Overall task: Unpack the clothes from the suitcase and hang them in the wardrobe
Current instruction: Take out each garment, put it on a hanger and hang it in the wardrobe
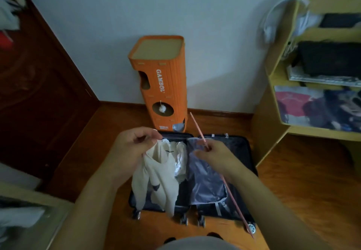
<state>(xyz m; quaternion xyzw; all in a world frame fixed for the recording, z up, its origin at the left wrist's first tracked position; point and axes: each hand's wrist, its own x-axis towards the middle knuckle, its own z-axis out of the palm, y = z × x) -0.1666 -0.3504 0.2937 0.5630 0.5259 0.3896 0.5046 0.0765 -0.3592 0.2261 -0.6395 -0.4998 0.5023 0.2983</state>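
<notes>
Head view: the left hand [130, 148] grips a cream garment [156, 177] by its top, fingers [150, 132] curled and pinching the cloth, so it hangs over the left half of the open suitcase [237, 146]. The right hand [213, 155] holds a thin pink hanger [230, 189], fingers closed round it; the rod slants from far left to near right across the suitcase's right half. The suitcase lies on the wooden floor [302, 181]. Beyond it, an orange box [162, 81] stands against the wall. A yellow shelf [277, 85] is at right, a dark door [39, 93] at left.
</notes>
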